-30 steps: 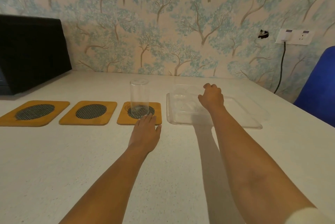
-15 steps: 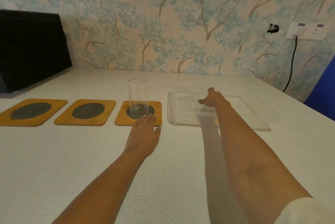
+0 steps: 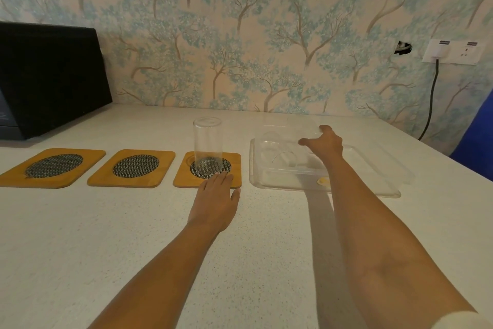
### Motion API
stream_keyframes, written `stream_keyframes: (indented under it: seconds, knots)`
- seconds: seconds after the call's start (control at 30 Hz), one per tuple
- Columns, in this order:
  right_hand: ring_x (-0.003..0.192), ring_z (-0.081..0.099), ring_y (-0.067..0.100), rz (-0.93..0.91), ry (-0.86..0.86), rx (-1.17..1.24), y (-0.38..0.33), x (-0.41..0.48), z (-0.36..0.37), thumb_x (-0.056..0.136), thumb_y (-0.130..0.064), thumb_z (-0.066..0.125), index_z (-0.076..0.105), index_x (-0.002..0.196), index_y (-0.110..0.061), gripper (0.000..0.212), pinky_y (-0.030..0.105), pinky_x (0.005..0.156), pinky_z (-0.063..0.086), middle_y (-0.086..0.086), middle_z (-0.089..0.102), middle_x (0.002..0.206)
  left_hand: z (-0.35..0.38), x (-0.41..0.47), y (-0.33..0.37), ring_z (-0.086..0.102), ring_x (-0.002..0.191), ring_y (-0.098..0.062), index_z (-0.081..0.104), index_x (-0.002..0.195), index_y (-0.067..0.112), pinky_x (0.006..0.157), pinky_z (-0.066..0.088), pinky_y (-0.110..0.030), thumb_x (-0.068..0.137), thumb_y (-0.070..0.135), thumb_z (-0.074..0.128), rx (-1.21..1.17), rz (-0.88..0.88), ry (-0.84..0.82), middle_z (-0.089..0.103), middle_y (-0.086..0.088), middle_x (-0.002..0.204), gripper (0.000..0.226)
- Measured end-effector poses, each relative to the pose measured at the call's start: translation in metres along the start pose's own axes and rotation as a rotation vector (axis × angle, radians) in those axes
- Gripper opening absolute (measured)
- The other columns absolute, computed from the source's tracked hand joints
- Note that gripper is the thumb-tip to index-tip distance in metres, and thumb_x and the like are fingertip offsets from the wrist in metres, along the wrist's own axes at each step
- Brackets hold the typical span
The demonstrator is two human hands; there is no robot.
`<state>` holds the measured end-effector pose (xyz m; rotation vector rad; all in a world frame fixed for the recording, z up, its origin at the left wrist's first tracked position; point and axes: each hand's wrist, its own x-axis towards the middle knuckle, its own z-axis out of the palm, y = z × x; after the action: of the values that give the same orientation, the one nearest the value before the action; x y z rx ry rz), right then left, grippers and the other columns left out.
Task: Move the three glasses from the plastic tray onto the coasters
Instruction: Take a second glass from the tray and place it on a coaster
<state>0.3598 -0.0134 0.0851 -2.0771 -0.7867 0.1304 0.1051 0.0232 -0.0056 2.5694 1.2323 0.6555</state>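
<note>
Three wooden coasters with dark mesh ovals lie in a row: left (image 3: 53, 167), middle (image 3: 133, 168), right (image 3: 232, 160). A clear glass (image 3: 207, 146) stands upright on the right coaster. To its right is the clear plastic tray (image 3: 354, 192). Faint outlines of clear glasses (image 3: 274, 142) show inside the tray; how many there are I cannot tell. My right hand (image 3: 324, 142) is over the tray with thumb and fingers spread beside those outlines. My left hand (image 3: 216, 195) lies flat on the table, its fingertips on the right coaster's front edge.
A black appliance (image 3: 48, 78) stands at the back left against the wallpapered wall. A wall socket (image 3: 450, 52) with a black cable is at the back right, and a blue chair (image 3: 477, 139) is past the table's right edge.
My right hand has gone from a closed fist over the tray to reaching farther in with fingers spread. My left hand has stayed at the right coaster. The view shifted slightly.
</note>
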Motion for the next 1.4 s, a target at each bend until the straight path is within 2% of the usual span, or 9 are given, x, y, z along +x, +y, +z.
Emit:
stream_keyframes:
  seconds: [0.17,0.33,0.4,0.47,0.57,0.67,0.8,1.13,1.4]
  knots:
    - [0.127,0.049,0.030,0.085,0.042,0.368,-0.004,-0.008,-0.012,0.074,-0.032,0.078,0.040,0.142,-0.014,0.080,0.043,0.106,0.045,0.012,0.047,0.140,-0.002,-0.002,0.001,0.021,0.144,-0.019,0.031,0.144,0.015,0.120,0.013,-0.035,0.099,0.035,0.031,-0.012,-0.005,-0.006,0.028,-0.004,0.154,0.049]
    - [0.102,0.055,0.019,0.115,0.097,0.687,-0.015,-0.026,-0.021,0.073,-0.029,0.078,0.045,0.134,-0.020,0.070,0.039,0.103,0.049,-0.002,0.052,0.106,-0.006,-0.004,0.004,0.026,0.142,-0.021,0.035,0.142,0.011,0.119,0.018,-0.035,0.100,0.031,0.033,-0.021,0.009,0.017,0.034,-0.007,0.152,0.047]
    - [0.100,0.057,0.018,0.135,0.088,0.840,-0.023,-0.036,-0.024,0.074,-0.028,0.077,0.045,0.124,-0.022,0.060,0.036,0.101,0.050,-0.003,0.054,0.098,-0.008,-0.007,0.004,0.029,0.140,-0.021,0.038,0.140,0.010,0.118,0.021,-0.035,0.100,0.029,0.033,-0.010,0.024,0.042,0.037,-0.008,0.149,0.046]
    - [0.112,0.057,0.019,0.154,0.070,0.991,-0.032,-0.045,-0.026,0.076,-0.027,0.076,0.042,0.117,-0.025,0.053,0.033,0.098,0.050,0.000,0.054,0.109,-0.009,-0.011,0.004,0.030,0.140,-0.021,0.038,0.140,0.009,0.118,0.022,-0.034,0.100,0.028,0.033,-0.002,0.043,0.054,0.038,-0.008,0.149,0.045]
    - [0.113,0.057,0.019,0.170,0.067,1.140,-0.044,-0.060,-0.028,0.079,-0.025,0.073,0.039,0.127,-0.021,0.060,0.033,0.095,0.051,0.003,0.050,0.121,-0.011,-0.018,0.002,0.027,0.142,-0.021,0.035,0.142,0.011,0.118,0.019,-0.033,0.100,0.028,0.032,-0.001,0.041,0.058,0.035,-0.007,0.151,0.046]
    - [0.111,0.059,0.022,0.208,0.063,1.281,-0.054,-0.076,-0.026,0.082,-0.024,0.071,0.034,0.136,-0.017,0.067,0.039,0.096,0.051,0.006,0.050,0.120,-0.015,-0.026,-0.005,0.027,0.142,-0.020,0.033,0.143,0.012,0.118,0.020,-0.034,0.100,0.030,0.032,-0.014,0.017,0.057,0.033,-0.006,0.152,0.047]
    - [0.115,0.058,0.030,0.296,0.013,1.539,-0.066,-0.099,-0.021,0.082,-0.029,0.071,0.039,0.132,-0.014,0.062,0.051,0.096,0.051,0.015,0.045,0.126,-0.022,-0.036,-0.015,0.025,0.143,-0.020,0.031,0.144,0.012,0.119,0.020,-0.034,0.100,0.032,0.031,-0.010,0.016,0.040,0.031,-0.006,0.154,0.048]
    - [0.135,0.041,0.031,0.404,-0.261,1.549,-0.103,-0.139,0.015,0.092,-0.052,0.048,0.027,0.147,-0.017,0.068,0.053,0.101,0.042,0.013,0.035,0.145,-0.054,-0.061,-0.066,0.023,0.144,-0.021,0.031,0.144,0.011,0.118,0.019,-0.034,0.100,0.033,0.031,0.038,-0.024,0.068,0.031,-0.007,0.154,0.049]
    - [0.131,0.047,0.030,0.331,-0.331,1.307,-0.151,-0.167,0.049,0.088,-0.036,0.065,0.034,0.145,-0.016,0.068,0.050,0.098,0.044,0.012,0.040,0.148,-0.083,-0.073,-0.119,0.025,0.143,-0.023,0.031,0.143,0.010,0.119,0.022,-0.037,0.099,0.031,0.033,0.105,-0.108,0.066,0.031,-0.009,0.153,0.049]
